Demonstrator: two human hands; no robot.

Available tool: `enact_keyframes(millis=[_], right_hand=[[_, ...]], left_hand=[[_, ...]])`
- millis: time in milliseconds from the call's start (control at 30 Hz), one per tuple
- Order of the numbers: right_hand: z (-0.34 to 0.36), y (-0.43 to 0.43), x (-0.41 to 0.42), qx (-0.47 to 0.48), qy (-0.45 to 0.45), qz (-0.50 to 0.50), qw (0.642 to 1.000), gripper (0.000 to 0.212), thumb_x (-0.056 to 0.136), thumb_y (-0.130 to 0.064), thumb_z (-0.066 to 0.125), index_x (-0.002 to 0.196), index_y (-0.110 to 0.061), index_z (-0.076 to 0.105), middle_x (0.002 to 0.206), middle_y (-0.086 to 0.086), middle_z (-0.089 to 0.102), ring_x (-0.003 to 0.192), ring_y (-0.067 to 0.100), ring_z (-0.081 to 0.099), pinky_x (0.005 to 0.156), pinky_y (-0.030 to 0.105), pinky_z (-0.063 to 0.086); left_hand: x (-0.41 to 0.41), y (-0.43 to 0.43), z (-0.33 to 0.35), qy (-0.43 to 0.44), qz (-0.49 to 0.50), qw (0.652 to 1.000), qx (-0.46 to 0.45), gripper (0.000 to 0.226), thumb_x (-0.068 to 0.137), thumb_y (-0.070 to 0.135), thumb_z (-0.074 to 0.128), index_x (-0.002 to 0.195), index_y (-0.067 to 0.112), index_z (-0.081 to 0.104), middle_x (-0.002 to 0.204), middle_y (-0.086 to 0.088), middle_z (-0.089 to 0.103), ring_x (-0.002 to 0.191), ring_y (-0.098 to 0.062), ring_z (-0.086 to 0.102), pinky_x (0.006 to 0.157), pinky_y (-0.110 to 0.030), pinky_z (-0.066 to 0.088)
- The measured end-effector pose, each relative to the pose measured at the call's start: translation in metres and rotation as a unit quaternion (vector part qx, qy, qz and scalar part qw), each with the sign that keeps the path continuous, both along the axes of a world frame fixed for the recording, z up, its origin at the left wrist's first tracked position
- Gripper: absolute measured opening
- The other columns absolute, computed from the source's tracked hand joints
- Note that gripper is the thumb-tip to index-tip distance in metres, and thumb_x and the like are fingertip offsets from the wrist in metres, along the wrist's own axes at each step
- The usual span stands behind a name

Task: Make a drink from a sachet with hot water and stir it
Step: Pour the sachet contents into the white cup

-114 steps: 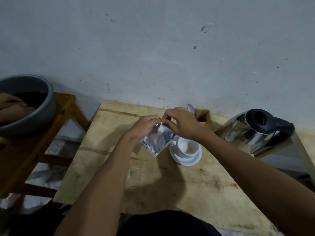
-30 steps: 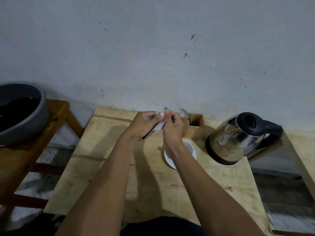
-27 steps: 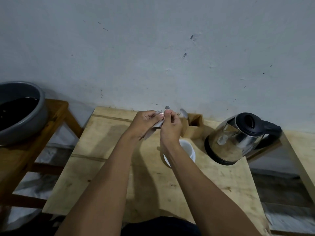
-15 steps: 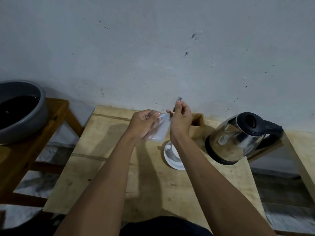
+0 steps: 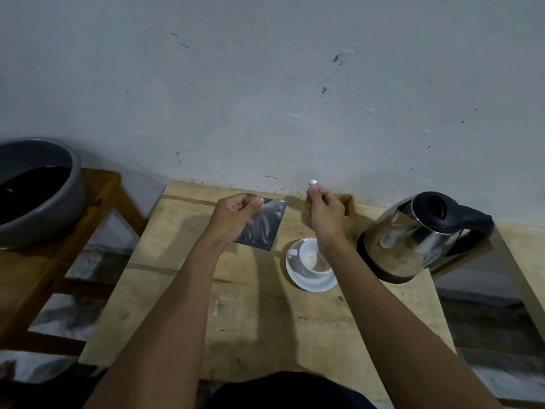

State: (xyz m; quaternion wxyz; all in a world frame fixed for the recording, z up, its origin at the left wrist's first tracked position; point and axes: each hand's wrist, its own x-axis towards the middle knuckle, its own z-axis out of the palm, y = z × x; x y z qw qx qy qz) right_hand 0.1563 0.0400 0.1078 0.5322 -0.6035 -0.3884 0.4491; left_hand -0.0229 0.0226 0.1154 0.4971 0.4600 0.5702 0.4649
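My left hand [image 5: 236,215] pinches the top corner of a silver foil sachet [image 5: 264,227], which hangs flat above the wooden table [image 5: 265,314]. My right hand [image 5: 324,211] is raised to the right of it, with a small torn-off strip [image 5: 312,183] of the sachet pinched in its fingertips. Below my right wrist stands a white cup [image 5: 309,256] on a white saucer [image 5: 306,283], with pale powder in its bottom. A steel electric kettle [image 5: 413,237] with a black lid stands to the right of the cup.
A grey basin [image 5: 38,193] of dark liquid rests on a wooden stool [image 5: 59,255] at the left. A small wooden box [image 5: 349,202] stands against the wall behind my right hand. The table's right edge meets another wooden surface [image 5: 522,252].
My hands were together on the sachet's top; now they have pulled apart. The right hand has torn off a strip and lifted it to the right, the left keeps the sachet.
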Motion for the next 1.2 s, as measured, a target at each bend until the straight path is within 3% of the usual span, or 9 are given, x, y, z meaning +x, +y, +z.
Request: enact_keyframes(millis=[200, 300, 400, 533, 600, 667, 767, 933, 1200], right_hand=[[-0.031, -0.010, -0.007, -0.097, -0.162, 0.112, 0.976, 0.036, 0.091, -0.008, 0.050, 0.056, -0.007, 0.041, 0.051, 0.004, 0.031, 0.049, 0.015, 0.029, 0.049, 0.026, 0.028], [-0.051, -0.009, -0.027, -0.139, -0.238, 0.180, 0.944, 0.042, 0.091, -0.009, 0.052, 0.050, -0.005, 0.046, 0.049, 0.007, 0.041, 0.047, 0.017, 0.038, 0.046, 0.021, 0.035], [-0.074, -0.004, -0.049, -0.195, -0.286, 0.258, 0.902, 0.032, 0.089, -0.008, 0.050, 0.062, -0.001, 0.066, 0.060, 0.010, 0.058, 0.059, 0.022, 0.055, 0.062, 0.031, 0.046], [-0.097, 0.003, -0.067, -0.271, -0.291, 0.310, 0.864, 0.010, 0.093, -0.018, 0.061, 0.088, -0.022, 0.067, 0.099, 0.009, 0.066, 0.098, 0.024, 0.063, 0.081, 0.026, 0.045], [-0.102, 0.004, -0.067, -0.294, -0.312, 0.319, 0.845, 0.024, 0.092, -0.028, 0.065, 0.112, -0.015, 0.070, 0.107, 0.007, 0.064, 0.114, 0.022, 0.061, 0.080, 0.022, 0.043], [-0.108, 0.005, -0.065, -0.304, -0.257, 0.277, 0.874, 0.028, 0.091, -0.020, 0.065, 0.115, -0.006, 0.067, 0.098, 0.008, 0.056, 0.104, 0.025, 0.061, 0.066, 0.023, 0.042], [-0.099, 0.004, -0.062, -0.253, -0.214, 0.251, 0.910, 0.017, 0.094, -0.010, 0.056, 0.086, -0.001, 0.067, 0.093, 0.012, 0.068, 0.083, 0.026, 0.066, 0.066, 0.034, 0.050], [-0.062, -0.023, -0.044, -0.130, 0.045, 0.180, 0.974, 0.033, 0.104, -0.027, 0.042, 0.111, -0.011, 0.070, 0.102, 0.010, 0.075, 0.090, 0.024, 0.072, 0.076, 0.038, 0.058], [-0.060, -0.047, -0.014, -0.011, -0.003, 0.111, 0.994, 0.015, 0.097, -0.015, 0.060, 0.100, -0.006, 0.073, 0.089, 0.001, 0.074, 0.080, 0.010, 0.068, 0.069, 0.026, 0.055]], left_hand=[[-0.017, -0.011, -0.013, 0.015, -0.011, 1.000, -0.021, 0.011, 0.088, 0.028, 0.065, 0.080, 0.025, 0.072, 0.071, 0.016, 0.074, 0.069, 0.002, 0.067, 0.065, -0.016, 0.052], [-0.022, -0.016, -0.021, 0.010, 0.002, 1.000, -0.024, 0.012, 0.090, 0.026, 0.062, 0.084, 0.022, 0.072, 0.072, 0.017, 0.073, 0.069, 0.004, 0.067, 0.064, -0.014, 0.052], [-0.026, -0.017, -0.028, 0.015, 0.015, 0.999, -0.028, 0.013, 0.091, 0.025, 0.061, 0.082, 0.025, 0.072, 0.075, 0.015, 0.074, 0.072, 0.001, 0.068, 0.070, -0.019, 0.054], [-0.032, -0.018, -0.036, 0.018, 0.030, 0.999, -0.036, 0.014, 0.091, 0.025, 0.061, 0.082, 0.028, 0.071, 0.082, 0.011, 0.073, 0.079, -0.008, 0.068, 0.079, -0.028, 0.054], [-0.033, -0.018, -0.038, 0.026, 0.030, 0.998, -0.039, 0.013, 0.092, 0.026, 0.059, 0.085, 0.027, 0.071, 0.085, 0.010, 0.072, 0.081, -0.009, 0.067, 0.078, -0.026, 0.054], [-0.032, -0.017, -0.039, 0.033, 0.031, 0.998, -0.042, 0.013, 0.093, 0.027, 0.058, 0.088, 0.025, 0.070, 0.085, 0.010, 0.072, 0.080, -0.008, 0.066, 0.075, -0.022, 0.053], [-0.030, -0.016, -0.041, 0.031, 0.034, 0.998, -0.053, 0.015, 0.094, 0.027, 0.056, 0.091, 0.023, 0.070, 0.088, 0.008, 0.072, 0.084, -0.011, 0.066, 0.079, -0.028, 0.052], [-0.026, -0.014, -0.045, 0.012, 0.065, 0.995, -0.072, 0.021, 0.094, 0.034, 0.053, 0.084, 0.030, 0.071, 0.084, 0.006, 0.074, 0.085, -0.019, 0.069, 0.080, -0.039, 0.056], [0.008, -0.013, -0.045, -0.134, 0.041, 0.983, -0.116, 0.023, 0.094, 0.036, 0.053, 0.088, 0.030, 0.074, 0.105, -0.007, 0.073, 0.102, -0.031, 0.068, 0.093, -0.052, 0.053]])
